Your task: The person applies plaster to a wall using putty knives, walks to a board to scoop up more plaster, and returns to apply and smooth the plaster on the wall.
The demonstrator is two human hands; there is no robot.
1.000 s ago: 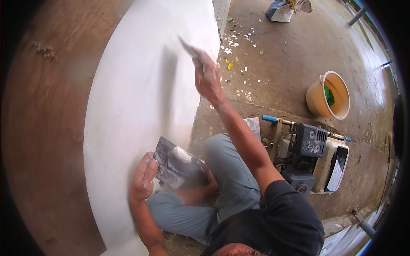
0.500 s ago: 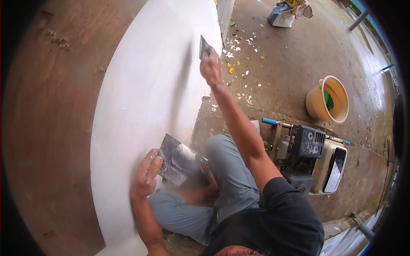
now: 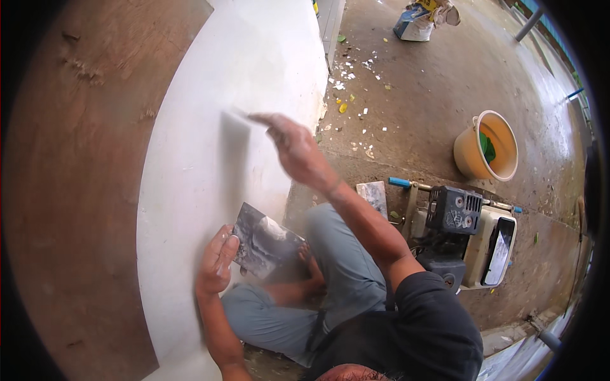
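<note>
My right hand (image 3: 295, 149) is closed on a putty knife, whose blade (image 3: 239, 115) is blurred by motion and lies at or very close to the white wall (image 3: 184, 203). Whether the blade touches the surface I cannot tell. Lower down, my left hand (image 3: 217, 260) grips the left edge of a dark flat plate (image 3: 256, 223), thumb on top. White putty (image 3: 272, 229) is smeared and heaped over that plate. It is held in front of my crossed legs, beside the wall.
A brown wooden surface (image 3: 82, 190) borders the white wall on the left. To my right stand a small engine-like machine (image 3: 454, 209) with a phone (image 3: 499, 251) on it and a yellowish bucket (image 3: 470, 155) with something green inside. White chips litter the floor; a torn bag (image 3: 416, 25) stands far off.
My right hand has come down and left along the wall with the putty knife, which has turned leftward. The left hand and its plate have barely moved.
</note>
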